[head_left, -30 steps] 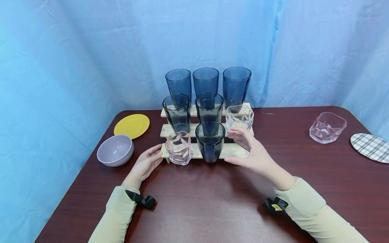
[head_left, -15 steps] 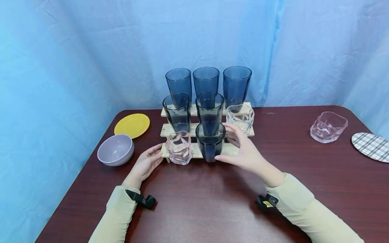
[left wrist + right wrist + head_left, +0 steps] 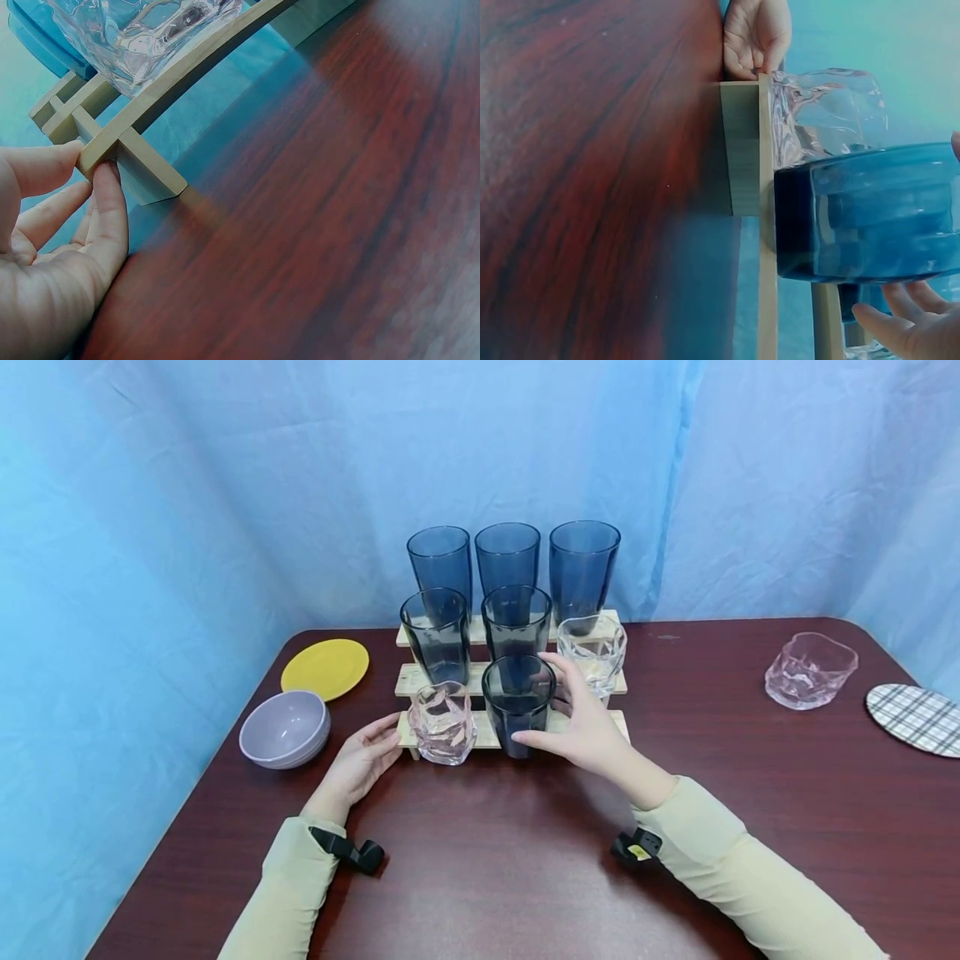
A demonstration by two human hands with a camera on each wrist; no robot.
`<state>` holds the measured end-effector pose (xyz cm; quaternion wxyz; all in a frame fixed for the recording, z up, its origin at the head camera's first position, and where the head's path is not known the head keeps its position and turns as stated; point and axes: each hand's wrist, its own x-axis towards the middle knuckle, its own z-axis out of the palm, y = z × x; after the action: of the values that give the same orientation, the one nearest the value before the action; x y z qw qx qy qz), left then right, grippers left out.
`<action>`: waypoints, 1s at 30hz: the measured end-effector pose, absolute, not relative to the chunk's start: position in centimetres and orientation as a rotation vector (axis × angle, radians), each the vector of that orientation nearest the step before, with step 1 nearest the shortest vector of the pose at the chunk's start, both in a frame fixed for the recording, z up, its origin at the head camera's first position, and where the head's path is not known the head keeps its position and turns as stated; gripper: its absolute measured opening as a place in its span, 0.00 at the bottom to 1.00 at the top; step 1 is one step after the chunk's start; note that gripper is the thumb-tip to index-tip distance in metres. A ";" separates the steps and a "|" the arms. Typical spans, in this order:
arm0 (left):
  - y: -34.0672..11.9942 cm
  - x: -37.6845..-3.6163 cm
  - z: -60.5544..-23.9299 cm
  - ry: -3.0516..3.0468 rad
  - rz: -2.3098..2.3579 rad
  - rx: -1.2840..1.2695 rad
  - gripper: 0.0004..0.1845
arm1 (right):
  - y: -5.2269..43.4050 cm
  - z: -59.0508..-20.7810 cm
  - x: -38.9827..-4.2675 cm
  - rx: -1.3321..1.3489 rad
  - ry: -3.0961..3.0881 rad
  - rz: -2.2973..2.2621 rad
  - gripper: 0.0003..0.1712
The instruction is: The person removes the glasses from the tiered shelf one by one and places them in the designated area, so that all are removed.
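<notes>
A dark red-brown wooden table [image 3: 750, 793] stands in front of a light blue curtain [image 3: 187, 485] that covers the whole background. In the middle of the table is a pale wooden stepped rack [image 3: 480, 735] with three levels. It carries tall dark blue glasses on the upper steps. On the lowest step stands a short dark blue glass [image 3: 518, 706], smooth, see-through, upright. Just beside it on the left is a pink faceted glass [image 3: 442, 724].

The right hand [image 3: 581, 727] curves around the short dark blue glass, thumb at the front and fingers behind; whether it really grips cannot be told. The left hand [image 3: 360, 766] holds the left end of the lowest step, fingertips [image 3: 97, 180] pinching the wood.

A grey bowl [image 3: 285, 729], a yellow plate [image 3: 326, 669], another pink glass [image 3: 810, 670] and a checked mat [image 3: 915, 718] lie well apart from the rack.
</notes>
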<state>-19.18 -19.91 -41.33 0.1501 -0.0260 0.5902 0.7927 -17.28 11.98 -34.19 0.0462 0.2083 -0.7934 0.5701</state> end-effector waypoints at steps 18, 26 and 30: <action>-20.0 -19.1 -41.3 1.704 2.260 -0.081 0.30 | 11.3 -34.9 -17.5 0.576 -2.374 1.776 0.56; -19.9 -19.0 -41.4 1.712 2.256 -0.081 0.30 | 11.2 -34.9 -17.4 0.553 -2.368 1.790 0.54; -19.9 -19.1 -41.5 1.717 2.261 -0.080 0.30 | 11.2 -34.8 -17.4 0.564 -2.358 1.797 0.54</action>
<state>-19.06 -19.94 -41.47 0.1502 -0.0278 0.5976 0.7871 -17.38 11.21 -34.76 0.0619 0.1867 -0.7798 0.5944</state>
